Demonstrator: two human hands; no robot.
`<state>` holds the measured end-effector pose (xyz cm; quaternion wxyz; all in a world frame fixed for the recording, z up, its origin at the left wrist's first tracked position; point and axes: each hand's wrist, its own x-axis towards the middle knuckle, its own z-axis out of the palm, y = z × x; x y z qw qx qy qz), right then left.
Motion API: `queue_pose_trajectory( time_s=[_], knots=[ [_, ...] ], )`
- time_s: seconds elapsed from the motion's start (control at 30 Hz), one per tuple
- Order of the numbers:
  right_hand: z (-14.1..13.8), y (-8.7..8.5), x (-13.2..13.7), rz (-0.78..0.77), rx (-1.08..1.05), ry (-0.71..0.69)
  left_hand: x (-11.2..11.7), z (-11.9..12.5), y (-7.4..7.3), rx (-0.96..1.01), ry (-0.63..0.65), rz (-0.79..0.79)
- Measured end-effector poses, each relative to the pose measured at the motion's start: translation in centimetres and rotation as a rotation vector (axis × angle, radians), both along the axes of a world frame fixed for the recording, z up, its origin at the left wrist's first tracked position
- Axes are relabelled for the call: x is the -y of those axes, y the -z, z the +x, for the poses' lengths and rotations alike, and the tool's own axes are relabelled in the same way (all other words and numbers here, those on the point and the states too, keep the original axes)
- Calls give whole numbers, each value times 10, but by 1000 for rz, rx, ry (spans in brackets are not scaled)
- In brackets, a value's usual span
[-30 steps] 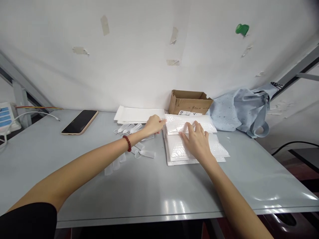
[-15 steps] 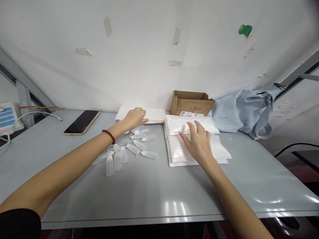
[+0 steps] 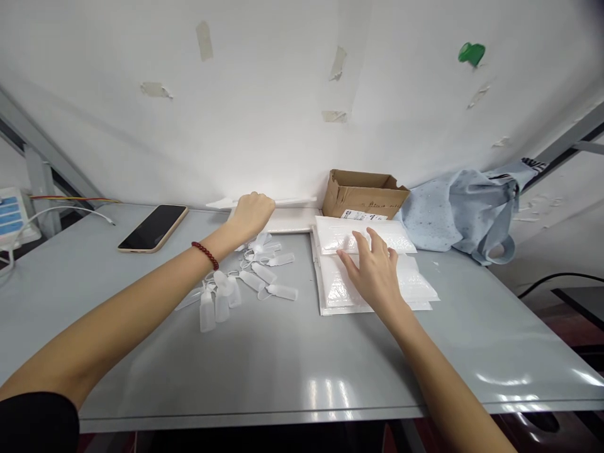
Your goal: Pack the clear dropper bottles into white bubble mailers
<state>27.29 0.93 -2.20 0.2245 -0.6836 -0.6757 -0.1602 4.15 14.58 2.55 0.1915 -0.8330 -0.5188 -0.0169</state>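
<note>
My left hand (image 3: 253,216) is closed at the back of the table, its fingers wrapped round the near edge of a thin white mailer (image 3: 295,202). That mailer is raised and tilted above a stack of flat white mailers (image 3: 295,220). My right hand (image 3: 375,267) lies over a pile of white bubble mailers (image 3: 337,283), fingers spread, fingertips at the folded top one (image 3: 333,235). Between the hands, several small translucent squeeze bottles (image 3: 283,292) with tethered caps lie loosely, some partly behind my left wrist.
An open cardboard box (image 3: 361,192) stands against the wall, with pale blue cloth (image 3: 453,211) to its right. A phone (image 3: 153,229) lies at the left, near a white power strip (image 3: 16,217) and cable. The table's front edge (image 3: 255,420) runs across below.
My left hand has risen slightly and curled tighter, lifting the top white mailer off the back stack. My right hand has stayed in place on the bubble mailers.
</note>
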Motion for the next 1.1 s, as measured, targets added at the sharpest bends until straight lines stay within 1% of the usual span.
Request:
queue_pose_trajectory(
  time_s=[0.1,0.17,0.2,0.27,0.37,0.47,0.53,0.57,0.63,0.73,0.77,0.8,0.83,0.9,0.93,0.97,1.03,1.1],
  knots=[
    [1,1,-1,17,-9,-13,15,-8,-8,37,6,89],
    [-1,0,-1,90,-15,-55,36,-13,-7,49,70,149],
    [-3,-2,-1,142,-2,-92,48,-14,-4,59,147,220],
    [-10,-4,3,241,75,-182,73,-15,4,67,275,309],
    [-27,-6,13,296,263,-275,104,-12,20,100,425,381],
    [-39,-5,23,341,349,-268,119,-7,29,141,571,387],
    [-40,-4,25,390,357,-252,121,-8,30,214,603,336],
    [-39,-4,24,405,355,-244,120,-10,29,287,583,301],
    [-32,-4,21,417,348,-226,115,-18,27,490,467,218],
    [-22,-5,15,419,341,-198,105,-36,24,855,159,71],
    [-20,-5,13,422,339,-193,102,-42,22,991,46,-18],
    [-18,-5,12,428,335,-192,99,-47,21,1142,-46,-156],
    [-17,-4,12,434,330,-194,98,-52,19,1297,-107,-329],
    [-19,-3,12,430,315,-211,97,-58,16,1561,-140,-717],
    [-20,-3,13,422,306,-224,98,-60,14,1653,-132,-869],
    [-22,-3,14,409,294,-242,99,-60,13,1716,-126,-968],
    [-26,-3,16,378,269,-308,103,-58,13,1766,-120,-1058],
    [-32,-3,19,351,247,-402,107,-54,15,1741,-89,-1103]
  ],
)
